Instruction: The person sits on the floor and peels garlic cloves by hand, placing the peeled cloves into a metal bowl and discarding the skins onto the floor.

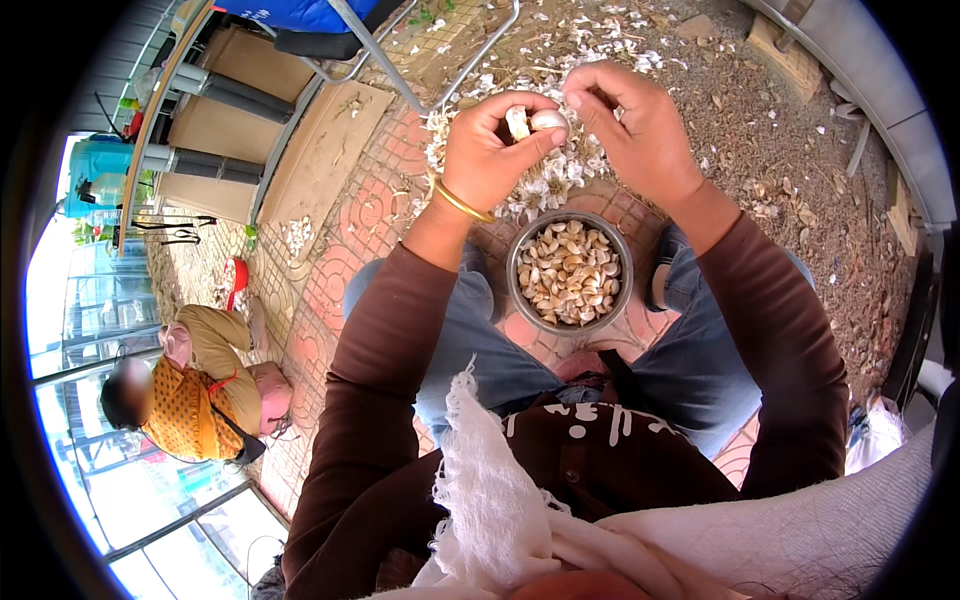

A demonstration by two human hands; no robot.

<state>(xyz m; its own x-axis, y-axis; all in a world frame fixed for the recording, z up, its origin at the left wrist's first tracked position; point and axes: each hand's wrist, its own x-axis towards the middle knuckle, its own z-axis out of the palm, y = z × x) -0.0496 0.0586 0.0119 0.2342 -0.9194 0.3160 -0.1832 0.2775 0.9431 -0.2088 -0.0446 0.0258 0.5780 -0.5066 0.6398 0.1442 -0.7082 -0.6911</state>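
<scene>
My left hand (499, 154), with a gold-coloured bangle at the wrist, holds pieces of garlic (548, 120) between its thumb and fingers. Close beside it on the right is my right hand (637, 124), its thumb and index finger bent together; whether something small is pinched there cannot be told. Below both hands, between my feet, stands a round metal bowl (627, 279) filled with separate garlic cloves (571, 271). White garlic skins (553, 184) lie scattered on the ground under and beyond my hands.
A metal-framed chair (360, 37) with blue fabric is at the top. Flat cardboard (326, 154) lies by a table at the left. Another person (199, 397) sits low at the far left near a red scoop (237, 276). A pale wall (874, 82) runs along the right.
</scene>
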